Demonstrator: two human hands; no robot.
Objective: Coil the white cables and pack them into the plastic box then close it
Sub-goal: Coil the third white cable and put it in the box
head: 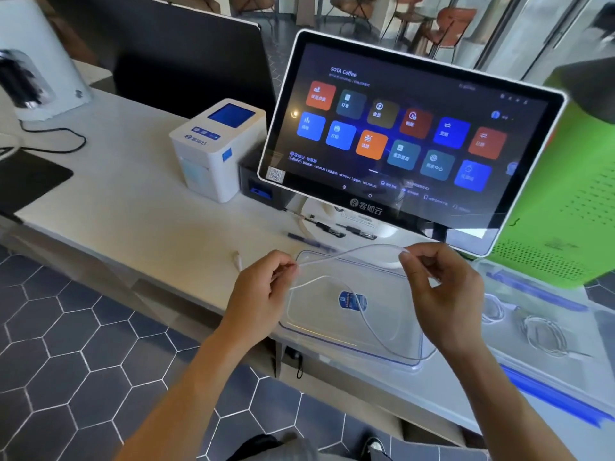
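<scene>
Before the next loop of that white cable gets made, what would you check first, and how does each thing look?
1. Left hand pinching the white cable: ok.
2. Right hand pinching it: ok.
3. Cable free of knots: cannot tell; it blurs over the clear lid.
4. Loose plug end lying free on the counter: ok.
5. Plastic box open at the right: ok.
6. Pens clear of the cable: cannot tell.

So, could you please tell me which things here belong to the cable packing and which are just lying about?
Job: cable held by left hand and right hand; lid; box with coiled cables.

Lying about: touchscreen; printer; pens; green case.
</scene>
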